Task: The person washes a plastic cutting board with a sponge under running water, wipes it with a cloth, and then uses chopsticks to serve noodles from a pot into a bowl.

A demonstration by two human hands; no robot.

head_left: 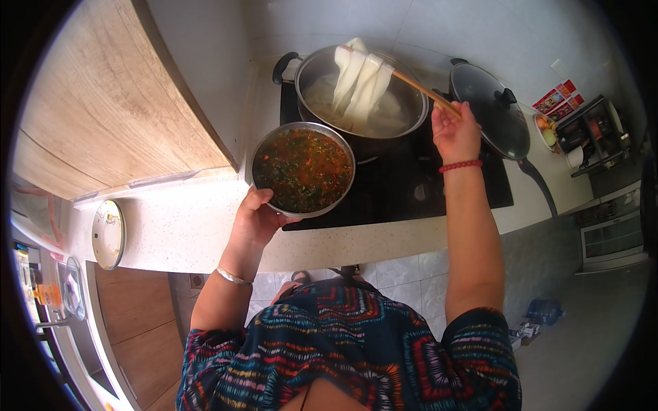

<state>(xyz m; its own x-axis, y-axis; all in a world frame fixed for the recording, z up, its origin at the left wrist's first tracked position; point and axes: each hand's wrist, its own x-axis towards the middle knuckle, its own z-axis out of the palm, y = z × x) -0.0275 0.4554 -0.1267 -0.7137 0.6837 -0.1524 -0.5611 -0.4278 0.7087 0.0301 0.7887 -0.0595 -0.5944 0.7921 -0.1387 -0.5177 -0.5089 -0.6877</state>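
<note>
My left hand [258,216] grips the near-left rim of a metal bowl [303,169] filled with reddish broth, chopped greens and seeds. The bowl is close to the near-left side of a large steel pot [421,115], overlapping it in view. In my right hand [456,134] are wooden chopsticks [424,91], pointing left across the pot. Wide white noodles [362,85] hang over the chopsticks, their lower ends down in the cloudy water [321,97]. More pale noodles seem to lie in the water, but steam blurs them.
A lidded frying pan [488,110] stands right of the pot on the black cooktop [401,195], its handle [538,187] reaching past the counter's front edge. A plate [109,235] lies at the left. Wooden cabinets [113,103] rise at upper left. A bowl of produce [548,132] sits beside a rack [596,136].
</note>
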